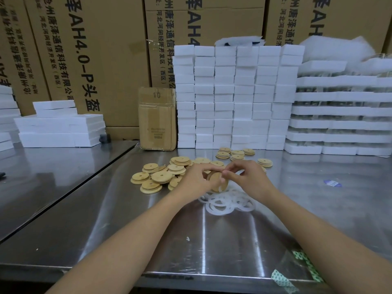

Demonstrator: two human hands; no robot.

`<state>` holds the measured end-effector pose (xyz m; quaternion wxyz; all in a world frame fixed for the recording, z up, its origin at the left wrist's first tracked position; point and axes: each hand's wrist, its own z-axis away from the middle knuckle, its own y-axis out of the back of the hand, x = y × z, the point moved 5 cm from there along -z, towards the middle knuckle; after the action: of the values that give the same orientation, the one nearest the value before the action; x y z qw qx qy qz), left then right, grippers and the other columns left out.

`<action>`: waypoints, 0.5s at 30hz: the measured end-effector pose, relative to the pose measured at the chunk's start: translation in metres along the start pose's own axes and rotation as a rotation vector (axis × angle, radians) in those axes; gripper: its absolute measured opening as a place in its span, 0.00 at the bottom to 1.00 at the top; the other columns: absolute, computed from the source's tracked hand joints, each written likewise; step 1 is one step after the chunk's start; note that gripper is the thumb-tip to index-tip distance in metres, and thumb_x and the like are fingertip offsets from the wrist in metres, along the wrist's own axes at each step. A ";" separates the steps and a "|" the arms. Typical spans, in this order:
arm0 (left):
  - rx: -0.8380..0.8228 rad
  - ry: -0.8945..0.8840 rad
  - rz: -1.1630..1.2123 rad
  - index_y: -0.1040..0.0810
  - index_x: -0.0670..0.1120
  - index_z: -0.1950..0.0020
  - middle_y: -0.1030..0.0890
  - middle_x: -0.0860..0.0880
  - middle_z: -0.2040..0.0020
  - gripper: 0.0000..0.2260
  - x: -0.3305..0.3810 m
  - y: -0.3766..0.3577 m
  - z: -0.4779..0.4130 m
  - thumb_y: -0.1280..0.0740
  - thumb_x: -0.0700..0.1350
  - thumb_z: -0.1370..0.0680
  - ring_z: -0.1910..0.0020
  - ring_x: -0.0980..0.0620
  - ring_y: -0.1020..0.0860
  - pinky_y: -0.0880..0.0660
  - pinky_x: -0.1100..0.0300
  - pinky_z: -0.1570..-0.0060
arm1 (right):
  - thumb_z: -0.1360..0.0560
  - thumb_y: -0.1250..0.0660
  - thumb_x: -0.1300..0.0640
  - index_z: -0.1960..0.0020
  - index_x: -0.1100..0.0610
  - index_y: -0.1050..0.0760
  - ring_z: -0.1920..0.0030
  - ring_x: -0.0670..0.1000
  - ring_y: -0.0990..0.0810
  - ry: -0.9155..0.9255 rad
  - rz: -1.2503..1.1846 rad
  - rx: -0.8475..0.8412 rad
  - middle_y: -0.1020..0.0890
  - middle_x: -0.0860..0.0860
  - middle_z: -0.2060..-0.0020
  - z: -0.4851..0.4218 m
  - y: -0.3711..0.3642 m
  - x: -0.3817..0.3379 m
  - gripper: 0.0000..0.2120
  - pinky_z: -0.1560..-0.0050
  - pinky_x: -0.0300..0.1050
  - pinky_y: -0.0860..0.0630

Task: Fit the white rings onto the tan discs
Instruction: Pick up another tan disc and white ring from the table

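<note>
Both forearms reach in over the steel table [101, 219]. The left hand [196, 179] grips a tan disc [216, 181] on edge and the right hand [249, 177] pinches its rim, just above the white rings [228, 203]. Loose discs [157, 177] lie to the left.

Over a steel table [148, 230], the left hand [197, 179] grips a tan disc [216, 181] held on edge, and the right hand [248, 179] pinches its upper rim with curled fingers. A loose heap of white rings [224, 203] lies on the table just below the hands. More tan discs [157, 177] are piled to the left, with small stacks [235, 154] behind. Columns of white foam blocks [233, 96] and a small cardboard box [157, 117] stand farther back, before large printed cartons [95, 49].
</note>
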<state>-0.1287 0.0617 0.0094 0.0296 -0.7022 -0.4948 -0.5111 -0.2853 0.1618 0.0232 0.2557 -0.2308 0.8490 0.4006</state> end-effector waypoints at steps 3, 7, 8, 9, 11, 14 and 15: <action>0.007 0.004 -0.031 0.12 0.57 0.38 0.12 0.59 0.44 0.13 -0.002 -0.001 0.000 0.22 0.50 0.23 0.43 0.56 0.15 0.18 0.47 0.40 | 0.23 0.24 0.53 0.57 0.47 0.15 0.53 0.45 0.16 0.006 -0.021 -0.004 0.13 0.42 0.59 0.000 -0.002 -0.001 0.04 0.48 0.54 0.20; 0.039 0.006 -0.041 0.12 0.56 0.40 0.12 0.60 0.47 0.09 0.001 -0.001 0.000 0.26 0.49 0.18 0.49 0.57 0.14 0.16 0.50 0.42 | 0.22 0.25 0.52 0.56 0.47 0.15 0.53 0.46 0.16 0.022 -0.058 -0.002 0.13 0.43 0.59 0.000 -0.001 -0.004 0.04 0.49 0.54 0.20; 0.046 0.004 -0.041 0.12 0.56 0.40 0.12 0.60 0.48 0.08 0.002 -0.001 0.000 0.27 0.49 0.17 0.50 0.57 0.14 0.16 0.51 0.43 | 0.22 0.25 0.52 0.56 0.47 0.15 0.53 0.46 0.15 0.027 -0.070 -0.002 0.13 0.43 0.59 0.001 -0.001 -0.004 0.04 0.49 0.54 0.20; 0.055 0.001 -0.034 0.11 0.56 0.40 0.12 0.60 0.48 0.08 0.003 -0.001 0.000 0.27 0.49 0.17 0.50 0.58 0.14 0.16 0.53 0.44 | 0.22 0.25 0.52 0.56 0.47 0.15 0.53 0.45 0.15 0.030 -0.079 0.000 0.13 0.43 0.59 0.001 -0.001 -0.005 0.05 0.49 0.53 0.20; 0.074 0.000 0.003 0.11 0.55 0.40 0.11 0.60 0.49 0.08 0.003 -0.002 0.000 0.27 0.48 0.17 0.51 0.57 0.13 0.16 0.56 0.45 | 0.22 0.25 0.52 0.56 0.47 0.15 0.53 0.45 0.15 0.031 -0.095 0.005 0.13 0.44 0.59 0.001 0.000 -0.006 0.04 0.49 0.53 0.20; 0.083 0.000 0.054 0.11 0.55 0.39 0.11 0.60 0.49 0.09 0.004 -0.004 0.001 0.27 0.46 0.18 0.52 0.57 0.13 0.17 0.60 0.49 | 0.22 0.24 0.53 0.56 0.49 0.15 0.53 0.47 0.15 0.023 -0.129 0.016 0.12 0.45 0.58 0.000 0.000 -0.006 0.04 0.49 0.52 0.21; 0.071 -0.002 0.059 0.12 0.56 0.39 0.11 0.60 0.48 0.10 0.004 -0.005 0.001 0.26 0.45 0.18 0.52 0.56 0.13 0.17 0.61 0.50 | 0.22 0.24 0.53 0.56 0.50 0.15 0.53 0.47 0.15 0.022 -0.140 0.019 0.12 0.45 0.58 0.000 0.000 -0.006 0.04 0.49 0.51 0.21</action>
<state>-0.1315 0.0669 0.0098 0.0693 -0.7155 -0.4916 -0.4914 -0.2808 0.1631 0.0274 0.2761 -0.2916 0.8373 0.3710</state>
